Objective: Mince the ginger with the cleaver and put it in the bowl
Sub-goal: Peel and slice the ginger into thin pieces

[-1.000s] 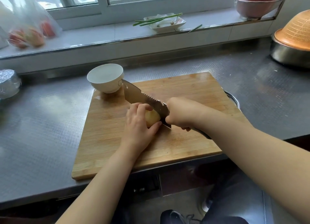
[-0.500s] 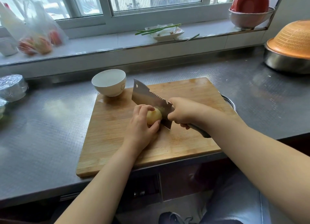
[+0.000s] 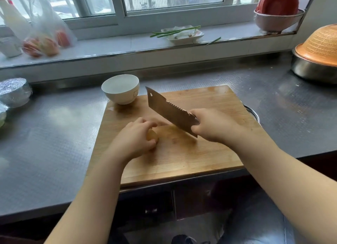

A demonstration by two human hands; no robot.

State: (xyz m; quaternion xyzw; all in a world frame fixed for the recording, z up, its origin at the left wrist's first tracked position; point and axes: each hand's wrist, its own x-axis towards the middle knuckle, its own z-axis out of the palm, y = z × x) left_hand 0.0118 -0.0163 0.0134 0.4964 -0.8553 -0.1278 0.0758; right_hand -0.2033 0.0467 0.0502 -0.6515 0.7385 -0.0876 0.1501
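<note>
A pale yellow ginger piece lies on the wooden cutting board. My left hand curls over it and holds it down, hiding most of it. My right hand grips the handle of the cleaver. Its blade has a serrated spine, is lifted off the board and sits to the right of the ginger, tip pointing to the far left. A white bowl stands empty at the board's far left corner.
The board lies on a grey steel counter. Foil-covered containers sit at the left. An orange colander in a steel basin is at the far right. The windowsill holds bagged fruit, a plate with scallions and red bowls.
The cleaver has lifted off the ginger and moved up and to the right. My left hand still holds the ginger, now with a gap between it and the blade.
</note>
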